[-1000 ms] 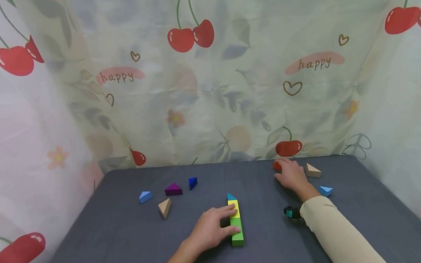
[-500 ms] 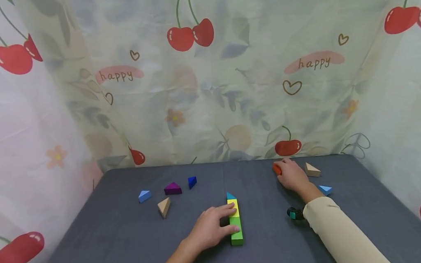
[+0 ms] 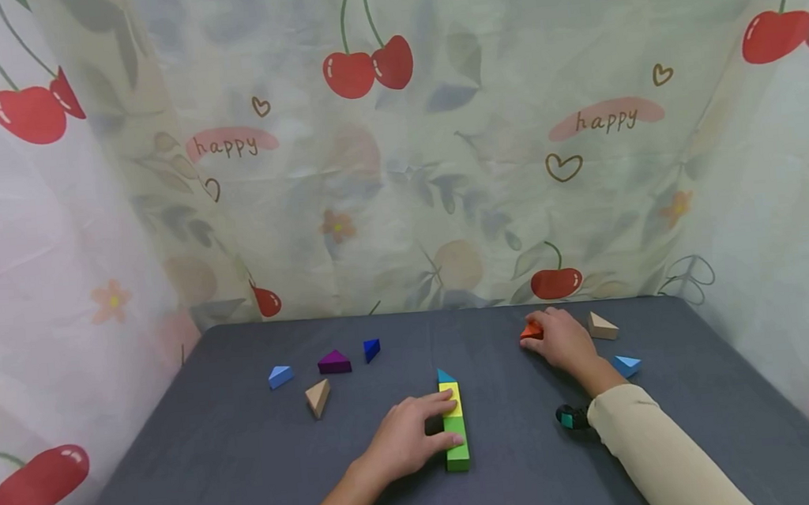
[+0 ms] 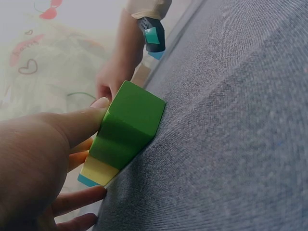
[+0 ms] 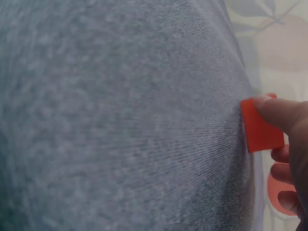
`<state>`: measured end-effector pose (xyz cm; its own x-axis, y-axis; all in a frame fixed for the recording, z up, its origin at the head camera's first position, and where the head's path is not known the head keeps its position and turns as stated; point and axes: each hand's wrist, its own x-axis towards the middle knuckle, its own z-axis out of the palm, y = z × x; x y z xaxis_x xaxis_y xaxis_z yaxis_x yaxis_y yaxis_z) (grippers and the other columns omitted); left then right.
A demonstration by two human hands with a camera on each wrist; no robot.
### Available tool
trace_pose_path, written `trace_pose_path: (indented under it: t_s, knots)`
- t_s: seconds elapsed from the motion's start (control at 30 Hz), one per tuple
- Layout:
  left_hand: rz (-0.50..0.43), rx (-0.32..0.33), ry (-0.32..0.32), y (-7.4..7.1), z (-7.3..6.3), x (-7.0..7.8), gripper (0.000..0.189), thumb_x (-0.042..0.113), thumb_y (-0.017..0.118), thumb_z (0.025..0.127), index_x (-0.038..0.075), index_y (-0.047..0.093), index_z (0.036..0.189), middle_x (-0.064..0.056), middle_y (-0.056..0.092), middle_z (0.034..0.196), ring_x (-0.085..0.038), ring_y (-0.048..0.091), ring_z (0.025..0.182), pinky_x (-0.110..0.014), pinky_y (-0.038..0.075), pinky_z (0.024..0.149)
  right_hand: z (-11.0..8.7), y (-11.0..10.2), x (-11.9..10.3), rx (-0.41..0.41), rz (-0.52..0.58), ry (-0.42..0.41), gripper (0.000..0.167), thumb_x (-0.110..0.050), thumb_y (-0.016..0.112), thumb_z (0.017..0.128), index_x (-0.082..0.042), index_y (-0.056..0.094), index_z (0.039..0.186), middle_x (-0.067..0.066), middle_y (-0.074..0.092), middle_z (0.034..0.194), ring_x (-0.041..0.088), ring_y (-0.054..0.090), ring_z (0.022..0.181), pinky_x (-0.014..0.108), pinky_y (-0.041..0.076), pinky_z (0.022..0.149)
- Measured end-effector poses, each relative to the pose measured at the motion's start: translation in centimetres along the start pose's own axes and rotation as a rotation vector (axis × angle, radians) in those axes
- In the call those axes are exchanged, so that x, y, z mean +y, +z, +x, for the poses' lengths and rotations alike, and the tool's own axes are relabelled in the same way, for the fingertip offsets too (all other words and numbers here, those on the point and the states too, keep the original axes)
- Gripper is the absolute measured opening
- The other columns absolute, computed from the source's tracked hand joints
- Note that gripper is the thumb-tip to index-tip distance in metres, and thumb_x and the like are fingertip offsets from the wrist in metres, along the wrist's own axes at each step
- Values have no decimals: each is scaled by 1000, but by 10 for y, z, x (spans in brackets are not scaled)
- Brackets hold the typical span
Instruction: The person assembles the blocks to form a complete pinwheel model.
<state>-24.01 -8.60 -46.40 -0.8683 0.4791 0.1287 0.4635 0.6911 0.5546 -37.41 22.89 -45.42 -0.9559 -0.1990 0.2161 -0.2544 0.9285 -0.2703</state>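
In the middle of the table a green block (image 3: 456, 446), a yellow block (image 3: 455, 401) and a teal triangular block (image 3: 445, 376) stand in one line. My left hand (image 3: 408, 438) lies across the line from the left, thumb on the green block and fingertips on the yellow one. In the left wrist view, the thumb (image 4: 82, 122) touches the edge of the green block. At the back right, my right hand (image 3: 561, 341) pinches an orange-red triangular block (image 3: 530, 331). The right wrist view shows its flat side with the thumb (image 5: 279, 111) over one corner.
Near the right hand lie a wooden triangular block (image 3: 602, 326) and a light blue one (image 3: 627, 366). Farther left are a purple block (image 3: 334, 363), a dark blue one (image 3: 372, 350), another light blue one (image 3: 280, 376) and another wooden one (image 3: 318, 399). A printed curtain (image 3: 401, 205) hangs behind the table.
The orange-red block has turned in my right hand's fingers and shows more of itself, slightly farther left. My left hand keeps its place on the line of blocks.
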Motion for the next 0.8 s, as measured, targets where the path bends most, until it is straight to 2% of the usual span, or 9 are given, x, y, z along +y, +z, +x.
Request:
trace_pose_path:
  t_s: [0.3,0.53,0.8]
  knots:
    - [-3,-3,2,0,0,-1,54,51,68,87,24,62,133,11,49,143,-26,48,128,-54,35,103,-1,2,0,9,45,-19,37,-18,74,87,-3,67,119,14,65,106,30,55,93,48,46,81]
    - [-5,-1,3,0,0,-1,53,49,69,86,23,63,132,11,50,142,-26,48,127,-52,35,104,-5,1,-2,25,14,-33,33,-17,76,84,-6,70,115,7,58,92,27,50,87,44,45,73]
    - [4,17,20,1,0,-1,53,49,70,86,22,64,131,11,51,141,-25,49,127,-50,36,103,-8,1,1,72,-17,-87,28,-20,77,84,-11,71,110,13,59,113,32,48,103,52,45,86]
